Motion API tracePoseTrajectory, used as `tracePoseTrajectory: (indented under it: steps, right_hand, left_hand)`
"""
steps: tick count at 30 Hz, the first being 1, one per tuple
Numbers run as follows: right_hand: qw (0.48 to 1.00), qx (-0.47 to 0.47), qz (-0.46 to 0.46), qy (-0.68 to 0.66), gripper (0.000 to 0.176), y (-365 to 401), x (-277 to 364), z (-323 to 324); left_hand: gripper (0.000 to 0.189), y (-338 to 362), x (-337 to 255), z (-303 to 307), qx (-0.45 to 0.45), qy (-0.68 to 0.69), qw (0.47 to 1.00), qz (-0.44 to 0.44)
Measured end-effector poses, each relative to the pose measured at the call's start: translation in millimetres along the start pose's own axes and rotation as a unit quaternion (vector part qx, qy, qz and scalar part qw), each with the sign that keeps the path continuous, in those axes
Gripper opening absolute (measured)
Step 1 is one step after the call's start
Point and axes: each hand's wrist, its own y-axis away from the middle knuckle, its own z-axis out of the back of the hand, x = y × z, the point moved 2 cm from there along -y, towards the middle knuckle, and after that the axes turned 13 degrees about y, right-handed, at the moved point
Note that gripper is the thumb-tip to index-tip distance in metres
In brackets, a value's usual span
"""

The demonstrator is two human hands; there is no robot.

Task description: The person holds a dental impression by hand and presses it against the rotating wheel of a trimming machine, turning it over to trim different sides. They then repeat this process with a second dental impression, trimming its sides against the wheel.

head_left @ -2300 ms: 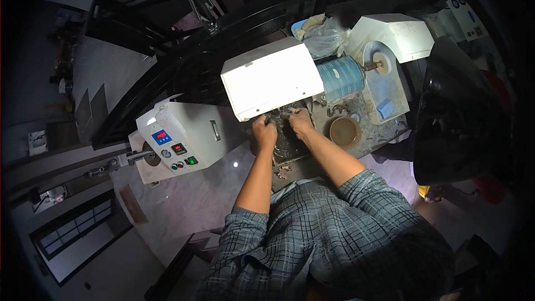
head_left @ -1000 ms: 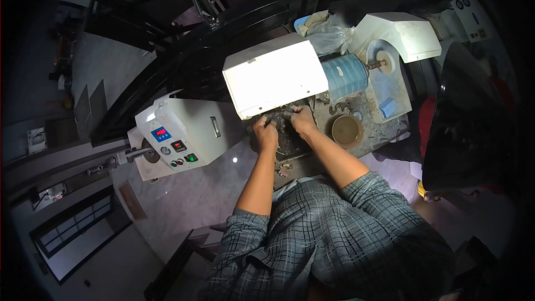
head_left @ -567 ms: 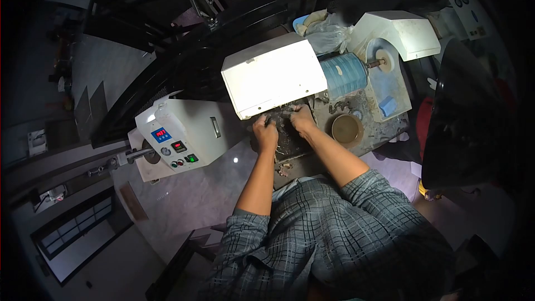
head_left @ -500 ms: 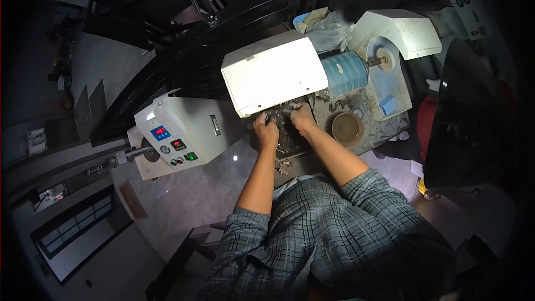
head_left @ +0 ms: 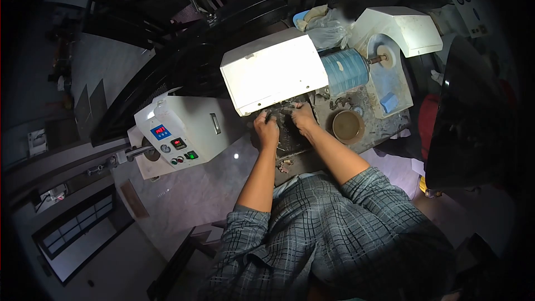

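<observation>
Under the front edge of a bright white machine hood (head_left: 276, 72), my left hand (head_left: 266, 125) is closed, with its thumb and fingers bent over the dark, dirty tray (head_left: 290, 139). My right hand (head_left: 302, 117) is to its right, also with curled fingers, close to the hood's lower edge. Whatever lies between the fingertips is too small and dark to make out. A round bowl (head_left: 348, 127) of brownish liquid stands right of my right hand. Small reddish-brown bits (head_left: 285, 166) lie on the bench edge nearest my body.
A blue ribbed water bottle (head_left: 345, 71) lies beside the hood. Further right is a white machine (head_left: 398, 30) with a wheel and a blue sponge (head_left: 389, 102). At left stands a control box (head_left: 195, 128) with lit displays. A plastic bag (head_left: 329, 29) lies behind the bottle.
Both hands have stayed almost in place under the hood, with only slight finger movement. The view has shifted very slightly.
</observation>
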Motion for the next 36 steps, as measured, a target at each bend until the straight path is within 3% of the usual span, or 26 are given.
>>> tracePoseTrajectory:
  steps: [4, 6, 7, 9, 13, 18, 22, 24, 27, 30, 34, 36]
  right_hand:
    - [0.999, -0.026, 0.019, -0.005, 0.004, -14.6, -13.0, -0.6]
    - [0.996, -0.043, 0.037, 0.061, 0.003, -14.1, -10.0, -2.7]
    - [0.996, -0.044, 0.038, 0.061, 0.003, -14.8, -12.1, -3.7]
    - [0.962, -0.155, 0.117, 0.191, 0.009, -14.3, -16.3, -4.7]
    - [0.99, -0.087, 0.071, 0.08, 0.014, 2.3, 5.5, -4.0]
    - [0.994, -0.047, 0.089, -0.04, 0.008, 8.5, 6.0, -5.1]
    - [0.999, -0.014, 0.027, 0.028, 0.003, -5.2, -8.4, -1.4]
    - [1.0, -0.003, -0.021, 0.02, 0.003, 1.4, -1.1, -0.9]
    - [0.999, 0.006, -0.021, -0.027, 0.003, -1.4, -7.6, 0.0]
    - [1.0, -0.02, -0.013, -0.013, 0.003, -30.0, -39.9, -6.4]
    - [0.997, -0.012, 0.011, -0.082, 0.003, -18.4, -28.3, -7.4]
    - [0.998, 0.027, -0.045, -0.044, 0.004, -6.3, -12.2, -4.6]
  left_hand:
    - [0.032, -3.4, -9.0, -2.6, 0.062, -0.086, 0.994, -0.017]
    - [0.029, 1.4, -9.8, -4.5, -0.028, 0.028, 0.998, 0.05]
    - [0.029, -3.1, 7.4, -5.6, -0.027, 0.028, 0.998, 0.049]
    - [0.026, -14.3, 59.8, -6.7, -0.031, 0.308, 0.943, 0.123]
    - [0.027, -3.5, 29.4, -8.4, -0.103, 0.325, 0.927, 0.155]
    - [0.025, -17.3, 68.6, -6.2, -0.012, 0.26, 0.965, 0.033]
    - [0.021, -7.4, 17.2, -5.3, -0.079, 0.132, 0.987, -0.047]
    - [0.017, -14.4, 17.3, -2.2, 0.032, 0.048, 0.996, -0.073]
    - [0.014, -7.3, -19.1, -0.3, 0.063, -0.002, 0.987, -0.148]
    - [0.014, 0.8, -40.8, 0.4, 0.055, 0.047, 0.983, -0.168]
    - [0.014, -0.9, -37.6, 2.6, 0.052, 0.02, 0.983, -0.175]
    - [0.013, -4.3, -34.9, 1.9, 0.045, -0.029, 0.979, -0.194]
